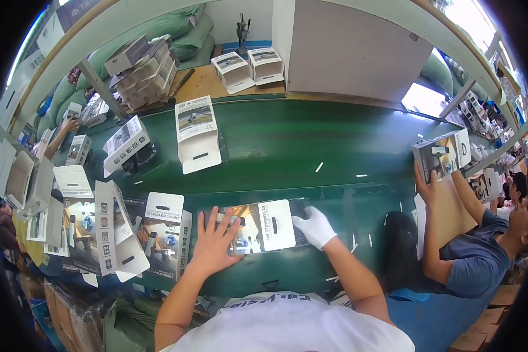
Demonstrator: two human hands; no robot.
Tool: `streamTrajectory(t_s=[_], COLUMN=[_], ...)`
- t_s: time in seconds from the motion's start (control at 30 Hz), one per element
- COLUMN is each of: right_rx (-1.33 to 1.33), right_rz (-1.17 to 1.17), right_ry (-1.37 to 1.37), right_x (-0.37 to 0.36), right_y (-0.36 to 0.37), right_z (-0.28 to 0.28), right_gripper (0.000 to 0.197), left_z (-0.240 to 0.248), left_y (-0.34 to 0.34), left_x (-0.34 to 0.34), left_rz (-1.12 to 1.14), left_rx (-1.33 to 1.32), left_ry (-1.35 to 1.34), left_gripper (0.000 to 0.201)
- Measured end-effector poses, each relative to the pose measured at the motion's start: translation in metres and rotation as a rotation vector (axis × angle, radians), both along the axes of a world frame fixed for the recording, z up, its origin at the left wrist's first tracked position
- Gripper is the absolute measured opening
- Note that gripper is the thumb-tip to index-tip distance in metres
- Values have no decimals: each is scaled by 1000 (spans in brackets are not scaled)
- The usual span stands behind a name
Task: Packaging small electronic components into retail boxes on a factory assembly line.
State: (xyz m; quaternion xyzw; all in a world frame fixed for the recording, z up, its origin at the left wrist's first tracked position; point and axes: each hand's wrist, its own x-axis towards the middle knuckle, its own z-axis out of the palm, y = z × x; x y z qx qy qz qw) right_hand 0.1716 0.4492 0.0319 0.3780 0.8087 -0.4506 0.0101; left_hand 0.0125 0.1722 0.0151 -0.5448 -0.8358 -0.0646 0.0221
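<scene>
Lying open with its fingers spread, your bare left hand (pixel 216 242) is covering the left end of the printed box (pixel 253 230), which is resting flat on the green worktop (pixel 311 267) in front of you. Taking that box as the clock's centre, its white flap (pixel 284 226) is pointing to 3 o'clock. Your gloved right hand (pixel 317 227) is bending in just past the flap, beside a dark piece (pixel 300 212); its fingertips are partly hidden, so you can't fairly tell whether it is gripping anything. At 9 o'clock, open-flapped boxes (pixel 165 234) are crowding together. A box with its flap down (pixel 195 132) is standing at 11 o'clock, while two open boxes (pixel 232 70) are sitting on the wooden shelf (pixel 202 83) towards 12. Towards 2 o'clock, a co-worker in a blue shirt (pixel 478 252) is holding another box (pixel 443 151).
</scene>
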Motion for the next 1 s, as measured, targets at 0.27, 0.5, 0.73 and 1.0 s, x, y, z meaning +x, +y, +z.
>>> streamTrajectory(t_s=[0.27, 0.5, 0.73, 1.0], right_rx=[-65, -148, -233, 153], right_rz=[-44, 178, 430, 631], right_ry=[182, 83, 274, -14], right_x=[-2, 0, -3, -3], right_y=[7, 2, 1, 13], right_z=[-41, -14, -63, -16], right_gripper=[49, 51, 51, 55], left_z=[10, 11, 16, 15], left_y=[7, -1, 3, 15], left_x=[15, 11, 13, 34], left_rz=[51, 20, -9, 62], left_rx=[-18, -1, -19, -19], left_ry=[-5, 3, -7, 7], left_gripper=[98, 99, 99, 102])
